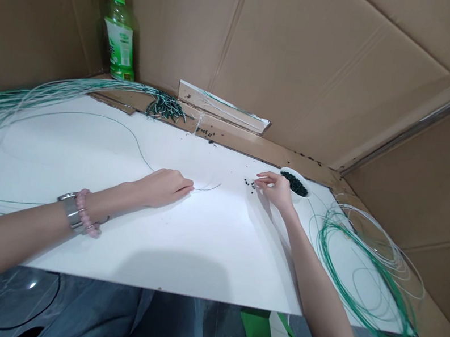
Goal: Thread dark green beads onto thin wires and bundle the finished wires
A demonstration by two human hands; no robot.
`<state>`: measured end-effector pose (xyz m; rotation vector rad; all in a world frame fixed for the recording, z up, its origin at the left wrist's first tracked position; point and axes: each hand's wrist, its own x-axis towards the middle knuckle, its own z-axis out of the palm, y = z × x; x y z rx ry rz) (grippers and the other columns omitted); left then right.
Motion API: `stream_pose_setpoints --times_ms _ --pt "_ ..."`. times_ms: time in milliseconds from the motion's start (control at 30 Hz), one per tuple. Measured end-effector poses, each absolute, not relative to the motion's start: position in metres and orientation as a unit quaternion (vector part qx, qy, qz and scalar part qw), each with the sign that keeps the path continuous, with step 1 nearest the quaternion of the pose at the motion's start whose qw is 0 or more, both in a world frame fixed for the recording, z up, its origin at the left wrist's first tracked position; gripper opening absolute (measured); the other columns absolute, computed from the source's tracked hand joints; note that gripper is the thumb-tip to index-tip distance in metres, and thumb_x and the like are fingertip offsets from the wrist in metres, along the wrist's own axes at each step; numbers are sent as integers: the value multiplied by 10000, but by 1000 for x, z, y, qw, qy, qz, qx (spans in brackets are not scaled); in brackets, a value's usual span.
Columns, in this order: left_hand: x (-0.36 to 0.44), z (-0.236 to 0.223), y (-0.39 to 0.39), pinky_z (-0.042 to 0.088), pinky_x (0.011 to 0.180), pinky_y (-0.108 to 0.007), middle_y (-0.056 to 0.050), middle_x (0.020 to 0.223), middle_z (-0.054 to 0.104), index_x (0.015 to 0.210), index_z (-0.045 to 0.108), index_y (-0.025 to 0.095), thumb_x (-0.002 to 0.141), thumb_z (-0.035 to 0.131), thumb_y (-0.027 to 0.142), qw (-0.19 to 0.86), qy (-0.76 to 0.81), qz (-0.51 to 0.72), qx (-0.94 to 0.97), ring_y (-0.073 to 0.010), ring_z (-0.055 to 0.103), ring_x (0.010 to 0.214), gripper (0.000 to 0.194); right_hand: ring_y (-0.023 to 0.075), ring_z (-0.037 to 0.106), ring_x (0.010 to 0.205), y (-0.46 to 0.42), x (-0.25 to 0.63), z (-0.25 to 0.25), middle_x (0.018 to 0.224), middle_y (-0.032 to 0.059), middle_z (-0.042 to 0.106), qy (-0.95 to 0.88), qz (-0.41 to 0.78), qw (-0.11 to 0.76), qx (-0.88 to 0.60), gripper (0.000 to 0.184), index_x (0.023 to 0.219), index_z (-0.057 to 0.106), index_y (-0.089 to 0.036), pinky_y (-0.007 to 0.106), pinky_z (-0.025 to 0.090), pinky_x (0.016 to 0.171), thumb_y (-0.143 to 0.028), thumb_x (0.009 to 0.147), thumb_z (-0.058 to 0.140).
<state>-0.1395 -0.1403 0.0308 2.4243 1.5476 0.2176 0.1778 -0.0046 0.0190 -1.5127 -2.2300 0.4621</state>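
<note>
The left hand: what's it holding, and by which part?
The left hand seems to pinch the thin wire near its end with its fingertips. Whether the right hand holds anything cannot be told.

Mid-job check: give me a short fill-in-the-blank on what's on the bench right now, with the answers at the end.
The pink beaded bracelet is on the ____ wrist.
The right hand is nearest a small white dish holding dark ____.
The left hand has its fingers on a thin ____ lying on the white tabletop.
The green wire coil lies to the ____ of both hands.

Answers: left; beads; wire; right.
</note>
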Motion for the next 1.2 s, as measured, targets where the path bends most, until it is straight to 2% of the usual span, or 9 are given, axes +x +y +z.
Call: stream_pose_setpoints --times_ms 267,367,533,733,900,1200 --pt "-139 31 -140 326 571 -287 -72 684 632 715 550 172 979 260 322 115 524 75 841 -191 575 616 420 183 630 988 12 209 67 1122 78 629 -771 85 229 -588 290 1133 601 -138 391 543 871 -355 943 567" --pt "-139 32 -141 337 568 -284 -74 684 637 717 562 170 980 263 317 111 522 76 842 -188 579 610 425 179 628 976 31 226 85 1126 79 625 -750 67 201 -627 278 1126 605 -144 376 547 856 -347 939 575" --pt "-139 32 -142 364 581 -278 -80 717 656 738 576 171 981 263 300 108 520 80 843 -196 600 632 416 174 629 976 50 227 78 1141 87 618 -735 81 138 -659 273 1137 605 -159 340 552 833 -340 933 587" --pt "-139 31 -142 386 608 -295 -88 737 662 753 595 176 971 270 296 102 513 86 848 -214 610 660 410 186 624 1002 52 228 70 1167 89 607 -720 99 124 -676 303 1171 588 -155 367 550 849 -340 931 589" --pt "-140 31 -143 382 596 -303 -91 713 648 756 600 171 970 262 302 106 510 95 848 -214 602 636 421 193 619 1017 42 241 73 1182 87 602 -712 118 155 -674 305 1173 589 -157 374 547 860 -341 929 590" --pt "-140 31 -142 358 572 -292 -70 668 621 716 568 175 969 275 299 113 511 104 846 -196 589 607 406 178 630 959 9 224 70 1126 75 619 -716 202 273 -610 295 1150 590 -143 366 560 821 -345 935 580"
